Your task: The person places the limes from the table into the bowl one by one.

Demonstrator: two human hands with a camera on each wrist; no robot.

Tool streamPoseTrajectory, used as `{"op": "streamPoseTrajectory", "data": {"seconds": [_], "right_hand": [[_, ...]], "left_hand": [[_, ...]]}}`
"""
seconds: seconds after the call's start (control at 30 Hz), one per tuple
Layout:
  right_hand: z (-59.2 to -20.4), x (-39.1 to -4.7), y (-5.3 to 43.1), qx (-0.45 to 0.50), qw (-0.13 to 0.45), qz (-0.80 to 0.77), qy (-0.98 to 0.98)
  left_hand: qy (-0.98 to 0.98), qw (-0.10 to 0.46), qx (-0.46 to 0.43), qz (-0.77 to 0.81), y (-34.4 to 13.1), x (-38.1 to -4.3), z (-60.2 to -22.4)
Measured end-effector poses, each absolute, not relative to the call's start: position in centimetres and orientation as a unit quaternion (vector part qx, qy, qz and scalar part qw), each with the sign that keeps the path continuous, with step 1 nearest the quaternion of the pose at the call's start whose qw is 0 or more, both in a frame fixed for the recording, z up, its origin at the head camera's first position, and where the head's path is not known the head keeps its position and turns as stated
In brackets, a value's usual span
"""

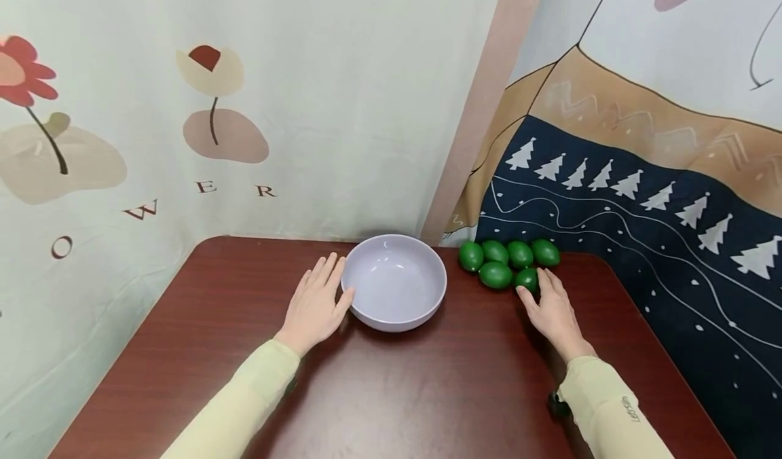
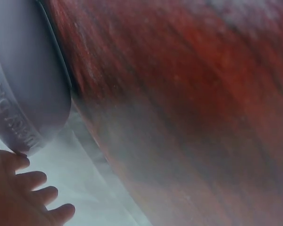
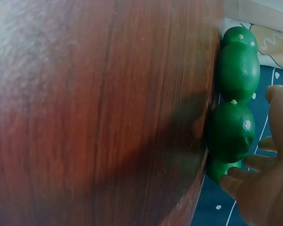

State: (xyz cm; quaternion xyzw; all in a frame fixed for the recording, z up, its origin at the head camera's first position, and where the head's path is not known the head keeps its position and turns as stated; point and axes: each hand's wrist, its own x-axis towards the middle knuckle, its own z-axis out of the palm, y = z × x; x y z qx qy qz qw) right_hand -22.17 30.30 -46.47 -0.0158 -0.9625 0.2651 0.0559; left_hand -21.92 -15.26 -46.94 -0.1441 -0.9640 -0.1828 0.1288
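Observation:
A round pale lavender bowl [image 1: 396,279] stands on the table near its back edge, with nothing in it. My left hand [image 1: 314,303] is at the bowl's left side, fingers straight and spread, thumb by the rim. In the left wrist view its fingertips [image 2: 33,179] show beside the bowl's wall [image 2: 33,70], which has raised lettering. Several shiny green limes [image 1: 495,275] lie grouped to the right of the bowl. My right hand [image 1: 554,313] is at the nearest lime [image 3: 231,132], thumb and fingers spread on either side of it. Whether they touch it is hard to tell.
The dark red-brown wooden table [image 1: 391,391] has rounded back corners. A pale curtain [image 1: 342,106] hangs right behind it, and a navy cloth with white trees [image 1: 586,208] hangs at the back right.

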Motion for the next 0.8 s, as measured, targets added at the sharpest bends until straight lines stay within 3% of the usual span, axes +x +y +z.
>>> {"op": "streamPoseTrajectory", "data": {"seconds": [0.8], "right_hand": [[-47.19,-23.08,30.13,-0.036,0.067,0.256,-0.964]], "left_hand": [[-0.968,0.149,-0.139,-0.144,-15.04,-21.62,-47.03]]}}
